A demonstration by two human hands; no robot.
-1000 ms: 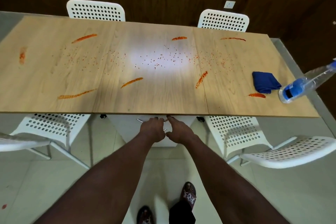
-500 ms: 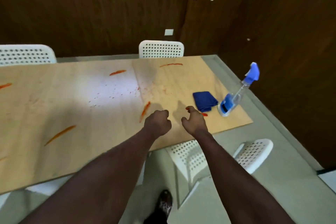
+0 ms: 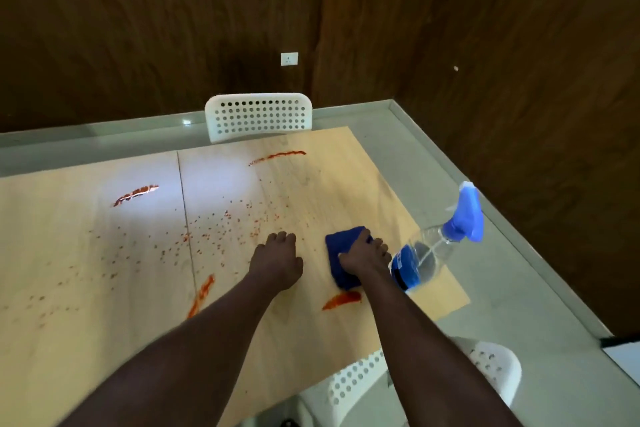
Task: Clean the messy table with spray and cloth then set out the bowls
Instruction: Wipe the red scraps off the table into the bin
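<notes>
Two hands over the table (image 3: 69,253), head view only.

Left arm: reaches in from 7 o'clock, forearm straight, back of the hand up. Left hand (image 3: 277,262) sits low over bare wood near mid-frame. Its fingers (image 3: 282,236) lie close together, bent loosely downward, pointing to 12 o'clock. They hold nothing. Contact with the wood: cannot tell.

Right arm: reaches in from 5 o'clock, wrist slightly bent. Right hand (image 3: 363,258) rests on top of the blue cloth (image 3: 337,244), just beside the left hand at its 3 o'clock. My fingers curl over the cloth's 1 o'clock edge. The thumb is spread out toward 9 o'clock and pressed on the fabric. The cloth lies flat on the table under the palm.

Spray bottle (image 3: 420,262): stands at 3 o'clock of the right hand, near the table's right edge, blue trigger head up and leaning toward 1 o'clock. Whether the fingers touch it: cannot tell.

Mess: a red sauce streak (image 3: 341,300) lies at 6 o'clock of the cloth. A longer smear (image 3: 202,295) lies at 8 o'clock of the left hand. Red specks (image 3: 221,229) are scattered at its 10 o'clock.

White perforated chair (image 3: 258,116) at the far edge, 12 o'clock.
</notes>
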